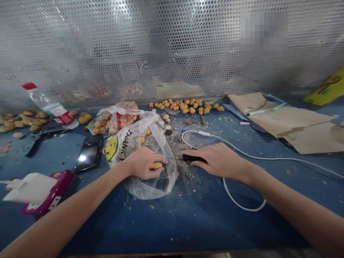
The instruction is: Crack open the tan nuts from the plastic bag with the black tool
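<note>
Our left grip (pixel 146 163) is pinched on a tan nut-like piece (pixel 155 165), smiley plastic bag (pixel 146 192) just under it; our right grip (pixel 213 159) is wrapped round a black-handled tool (pixel 192 158).

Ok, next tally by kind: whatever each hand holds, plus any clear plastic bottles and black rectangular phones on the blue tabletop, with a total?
Tan oval nut-like piece, in the left hand: 1
Black-handled tool, in the right hand: 1
Clear red-capped plastic bottle: 1
Black rectangular phone: 1
Total: 4
</note>
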Demonstrator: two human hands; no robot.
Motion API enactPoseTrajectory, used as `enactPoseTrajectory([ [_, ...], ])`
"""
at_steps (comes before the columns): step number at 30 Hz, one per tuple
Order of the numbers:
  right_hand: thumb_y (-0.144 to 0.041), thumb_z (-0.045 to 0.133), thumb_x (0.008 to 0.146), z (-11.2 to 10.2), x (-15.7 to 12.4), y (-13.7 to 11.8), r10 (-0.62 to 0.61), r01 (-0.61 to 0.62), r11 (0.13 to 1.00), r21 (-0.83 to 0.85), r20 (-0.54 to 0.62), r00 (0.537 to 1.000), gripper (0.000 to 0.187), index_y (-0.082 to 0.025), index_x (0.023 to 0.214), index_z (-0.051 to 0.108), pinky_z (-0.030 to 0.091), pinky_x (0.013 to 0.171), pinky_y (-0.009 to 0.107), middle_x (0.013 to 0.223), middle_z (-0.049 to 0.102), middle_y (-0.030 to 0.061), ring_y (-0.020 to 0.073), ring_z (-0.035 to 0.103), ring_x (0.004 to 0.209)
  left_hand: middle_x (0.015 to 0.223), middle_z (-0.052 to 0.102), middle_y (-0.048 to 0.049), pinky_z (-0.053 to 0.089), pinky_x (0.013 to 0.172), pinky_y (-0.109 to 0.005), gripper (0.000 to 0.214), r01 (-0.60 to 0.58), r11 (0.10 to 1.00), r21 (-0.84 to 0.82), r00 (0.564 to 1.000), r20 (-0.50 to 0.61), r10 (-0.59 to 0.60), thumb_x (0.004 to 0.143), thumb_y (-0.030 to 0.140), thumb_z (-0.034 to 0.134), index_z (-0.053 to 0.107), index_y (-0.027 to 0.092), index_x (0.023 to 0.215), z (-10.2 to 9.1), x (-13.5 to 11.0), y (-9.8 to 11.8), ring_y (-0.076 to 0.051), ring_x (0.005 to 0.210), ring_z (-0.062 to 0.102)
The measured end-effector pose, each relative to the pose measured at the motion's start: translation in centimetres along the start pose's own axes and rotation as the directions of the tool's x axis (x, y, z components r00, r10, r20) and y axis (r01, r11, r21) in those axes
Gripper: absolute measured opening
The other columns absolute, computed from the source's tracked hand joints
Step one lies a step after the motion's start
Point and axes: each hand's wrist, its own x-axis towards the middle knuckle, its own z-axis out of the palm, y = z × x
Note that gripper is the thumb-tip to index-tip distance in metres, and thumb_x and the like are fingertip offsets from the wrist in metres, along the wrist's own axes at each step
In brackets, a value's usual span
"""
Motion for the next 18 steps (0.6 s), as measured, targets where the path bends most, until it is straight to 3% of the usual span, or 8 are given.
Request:
enactPoseTrajectory([
  [5, -0.037, 0.05, 0.096, 0.3, 0.1, -0.2, 0.083, -0.084, 0.996, -0.021, -0.046, 0.996, 0.042, -0.038, 0.138, 0.053, 0.045, 0.058, 0.028, 0.097, 0.077, 0.0005, 0.0201, 0.071, 0.077, 0.052, 0.057, 0.0037, 0.034, 0.045, -0.023, 0.038, 0.018, 0.998, 0.054, 0.996, 0.082, -0.022, 0.09, 0.038, 0.047, 0.064, 0.021, 0.121, -0.6, 0.4, 0.5, -0.01, 0.041, 0.046],
  [9, -0.039, 0.046, 0.097, 0.3, 0.3, -0.4, 0.208, -0.208, 0.978, 0.019, -0.167, 0.964, 0.044, -0.035, 0.141, 0.051, 0.047, 0.057, 0.029, 0.1, 0.077, 0.002, 0.0209, 0.071, 0.076, 0.052, 0.056, 0.003, 0.026, 0.043, -0.024, 0.049, -0.005, 0.991, 0.137, 0.982, 0.186, -0.021, 0.091, 0.035, 0.044, 0.055, 0.019, 0.136, -1.2, 0.8, 1.1, -0.01, 0.039, 0.038],
  [13, -0.04, 0.047, 0.097, 0.2, 0.4, -0.4, 0.247, -0.242, 0.969, 0.051, -0.237, 0.939, 0.043, -0.034, 0.139, 0.052, 0.046, 0.055, 0.028, 0.099, 0.077, 0.001, 0.0215, 0.072, 0.078, 0.05, 0.055, 0.0027, 0.021, 0.042, -0.026, 0.051, 0.0, 0.984, 0.176, 0.974, 0.222, -0.039, 0.091, 0.036, 0.043, 0.055, 0.016, 0.137, -1.5, 0.9, 1.6, -0.01, 0.039, 0.036],
  [18, -0.04, 0.047, 0.097, 0.3, 0.4, -0.5, 0.236, -0.225, 0.972, 0.072, -0.21, 0.949, 0.042, -0.035, 0.138, 0.054, 0.049, 0.058, 0.03, 0.102, 0.077, 0.0009, 0.0221, 0.072, 0.081, 0.057, 0.061, 0.001, 0.022, 0.042, -0.026, 0.044, -0.014, 0.987, 0.161, 0.986, 0.166, -0.013, 0.089, 0.033, 0.046, 0.064, 0.019, 0.126, -1.3, 0.8, 1.5, -0.01, 0.042, 0.04],
])
